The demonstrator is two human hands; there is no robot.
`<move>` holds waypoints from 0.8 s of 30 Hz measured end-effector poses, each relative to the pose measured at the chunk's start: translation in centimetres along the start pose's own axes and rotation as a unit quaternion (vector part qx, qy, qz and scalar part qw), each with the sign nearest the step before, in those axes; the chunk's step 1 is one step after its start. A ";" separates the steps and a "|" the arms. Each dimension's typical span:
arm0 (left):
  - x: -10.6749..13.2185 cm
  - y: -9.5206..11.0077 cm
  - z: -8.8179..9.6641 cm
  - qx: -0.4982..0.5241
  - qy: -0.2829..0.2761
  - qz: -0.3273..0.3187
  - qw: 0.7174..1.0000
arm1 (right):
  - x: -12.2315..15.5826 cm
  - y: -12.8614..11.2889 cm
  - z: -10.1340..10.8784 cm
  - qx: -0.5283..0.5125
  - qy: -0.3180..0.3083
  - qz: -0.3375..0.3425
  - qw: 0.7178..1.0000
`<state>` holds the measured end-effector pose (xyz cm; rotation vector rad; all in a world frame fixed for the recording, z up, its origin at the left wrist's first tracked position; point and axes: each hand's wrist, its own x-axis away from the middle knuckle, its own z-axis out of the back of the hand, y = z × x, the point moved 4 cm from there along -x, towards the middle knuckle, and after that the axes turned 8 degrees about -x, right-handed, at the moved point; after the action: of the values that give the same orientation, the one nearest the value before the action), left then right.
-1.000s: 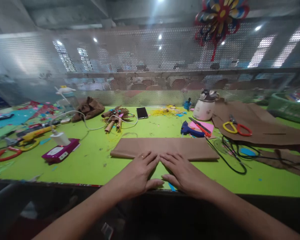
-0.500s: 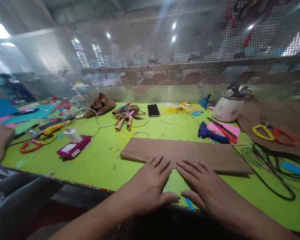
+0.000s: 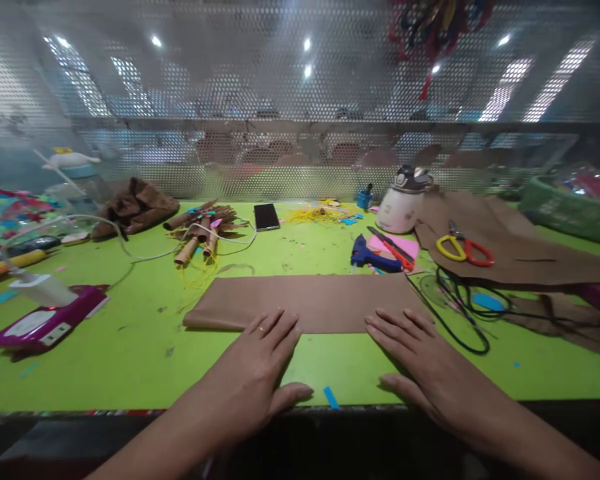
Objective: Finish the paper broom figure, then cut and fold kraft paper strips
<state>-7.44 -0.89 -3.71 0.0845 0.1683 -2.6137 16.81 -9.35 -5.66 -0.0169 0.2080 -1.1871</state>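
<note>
A long folded strip of brown paper (image 3: 320, 297) lies flat on the green table (image 3: 145, 373) in front of me, its fold rounded at the left end. My left hand (image 3: 260, 360) rests with fingers stretched over the near edge of the paper, left of its middle. Toward the right end, my right hand (image 3: 415, 353) presses the same edge with its fingers spread. Both thumbs point inward over the table. A small blue scrap (image 3: 331, 398) lies between the hands.
Beyond the paper are a blue glue gun (image 3: 373, 255), a phone (image 3: 267, 217) and rolled brown paper tubes (image 3: 200, 233). Scissors (image 3: 464, 250) lie on brown sheets at right, near black cable (image 3: 467, 327). A purple power strip (image 3: 50, 320) is at left; a kettle-shaped bottle (image 3: 403, 203) stands behind.
My hands have moved apart along the paper's near edge. The view has turned right, bringing a green basket into sight, and another person's hand at the left has left the picture.
</note>
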 end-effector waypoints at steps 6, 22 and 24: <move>-0.1 -0.1 0.0 -0.019 -0.003 -0.003 1.000 | 4.1 3.0 0.0 0.036 0.048 -0.049 0.997; 0.1 0.1 0.4 0.008 0.023 0.003 1.000 | 3.9 1.9 1.1 0.081 0.192 -0.099 0.973; 0.2 0.6 0.9 0.015 0.023 0.006 1.000 | 1.8 0.4 1.1 0.033 0.179 -0.046 0.982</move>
<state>-7.31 -1.56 -2.94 0.1571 0.1437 -2.6043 18.03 -10.96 -4.91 0.2492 0.4880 -1.2833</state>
